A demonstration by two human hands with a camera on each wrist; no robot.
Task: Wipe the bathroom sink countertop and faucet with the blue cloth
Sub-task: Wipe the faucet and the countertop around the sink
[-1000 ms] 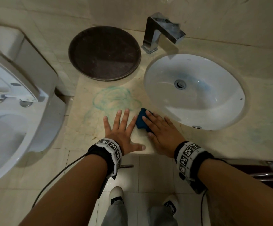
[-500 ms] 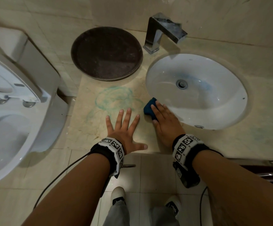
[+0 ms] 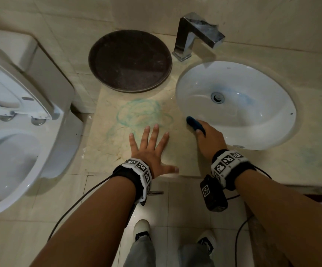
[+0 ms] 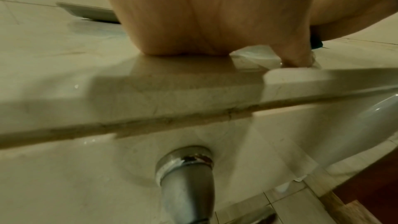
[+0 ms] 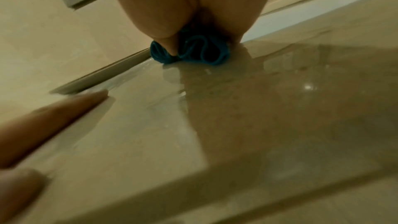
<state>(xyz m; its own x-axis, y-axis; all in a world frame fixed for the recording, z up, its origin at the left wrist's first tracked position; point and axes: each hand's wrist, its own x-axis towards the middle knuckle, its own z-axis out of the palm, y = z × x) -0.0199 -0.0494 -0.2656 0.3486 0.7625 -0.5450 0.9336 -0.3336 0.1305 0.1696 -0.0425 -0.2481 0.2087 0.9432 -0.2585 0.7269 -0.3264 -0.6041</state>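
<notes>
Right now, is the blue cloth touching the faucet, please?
No, the right hand holds the blue cloth at the sink's near-left rim, apart from the faucet.

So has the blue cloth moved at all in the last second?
Yes. The cloth, under the right hand, has slid away from the counter's front edge to the sink rim. The left hand stays flat.

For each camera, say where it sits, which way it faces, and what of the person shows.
Head: worn high, looks down at countertop, sink; both forearms, hands, shoes show.
Left wrist: low at the counter's front edge, faces wall; left hand pressed flat.
Right wrist: low, looks along wet countertop; right hand grips blue cloth.
Shared: blue cloth, countertop.
</notes>
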